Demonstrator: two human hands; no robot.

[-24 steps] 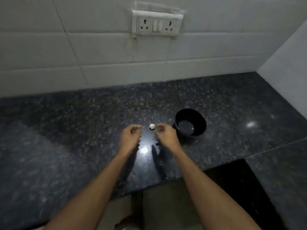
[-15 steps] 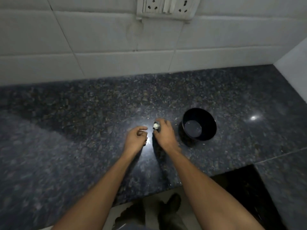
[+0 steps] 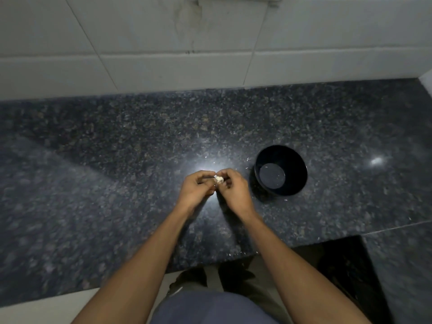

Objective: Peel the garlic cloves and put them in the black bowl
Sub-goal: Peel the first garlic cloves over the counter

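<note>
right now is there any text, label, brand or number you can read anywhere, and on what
None can be read. The bowl, the garlic held by the left hand and right hand, the counter and the wall tiles all show no print.

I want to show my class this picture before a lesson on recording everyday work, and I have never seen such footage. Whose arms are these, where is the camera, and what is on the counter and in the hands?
There is no machine here: these are a person's two bare arms, seen from a camera worn on their head, looking forward and down. The left hand and right hand meet over a dark speckled countertop and together pinch a small pale garlic clove. To the right stands a black bowl, which looks empty. Behind is a white tiled wall.
</note>
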